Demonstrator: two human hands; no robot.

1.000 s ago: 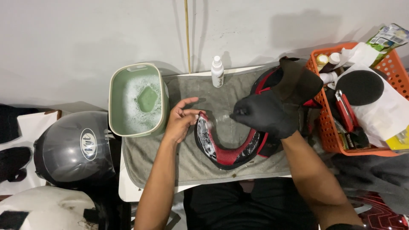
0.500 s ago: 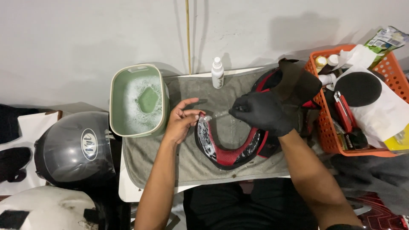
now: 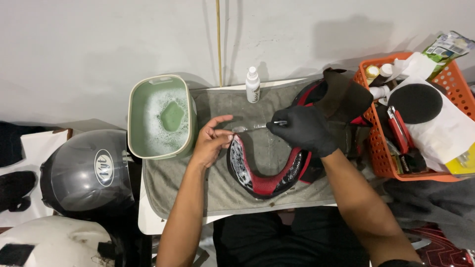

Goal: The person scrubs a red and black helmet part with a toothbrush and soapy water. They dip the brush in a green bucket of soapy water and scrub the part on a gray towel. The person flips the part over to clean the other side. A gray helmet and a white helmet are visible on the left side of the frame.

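Note:
A red and black curved helmet pad (image 3: 267,183), wet with soap suds, lies on a grey towel (image 3: 198,188) spread over a small white table. My right hand (image 3: 304,129), in a black glove, grips the handle of a clear toothbrush (image 3: 252,127) above the pad's left arm. My bare left hand (image 3: 212,141) pinches the upper left tip of the pad, right by the brush head, with its index finger raised.
A green tub (image 3: 161,116) of foamy water with a sponge stands at the towel's left end. A white spray bottle (image 3: 253,85) stands at the back. An orange basket (image 3: 420,118) of supplies sits to the right. A grey helmet (image 3: 86,173) and a white helmet (image 3: 54,244) lie at the left.
My gloved right hand has shifted a little left and up with the toothbrush, toward the pad's left tip. My left hand stays on that tip.

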